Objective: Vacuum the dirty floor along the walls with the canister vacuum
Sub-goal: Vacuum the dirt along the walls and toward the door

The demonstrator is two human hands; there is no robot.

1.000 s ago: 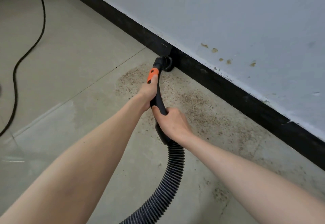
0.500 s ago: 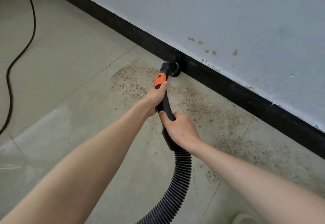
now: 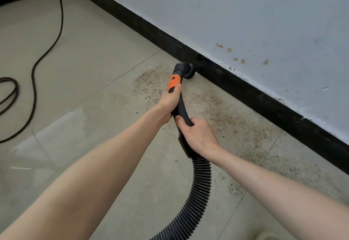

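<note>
While both hands wrap the black handle (image 3: 181, 111), the fingers (image 3: 186, 121) of the right hand (image 3: 198, 136) curl round its rear end just above the ribbed hose (image 3: 200, 183), and the left hand (image 3: 170, 102) grips further forward, thumb lying against the orange slider (image 3: 173, 83). The left hand is thus the nearer one to the working end. From the fingers the handle runs up and away toward the wall, its long axis pointing almost square at the black skirting (image 3: 245, 92), and it ends in the round nozzle (image 3: 184, 70), which sits on the floor (image 3: 94, 70) touching or just beside the skirting's foot (the contact itself is too dark to tell). The dirt (image 3: 236, 122) lies as a brown speckled band along the skirting, a patch to the left of the nozzle and a longer stretch running right and toward the camera, beside the right forearm. So the coming stroke looks to be sideways along the wall, across the handle's axis rather than along it. The hose trails back between the arms; a black cable (image 3: 34, 81) snakes over the floor well apart to the left.
</note>
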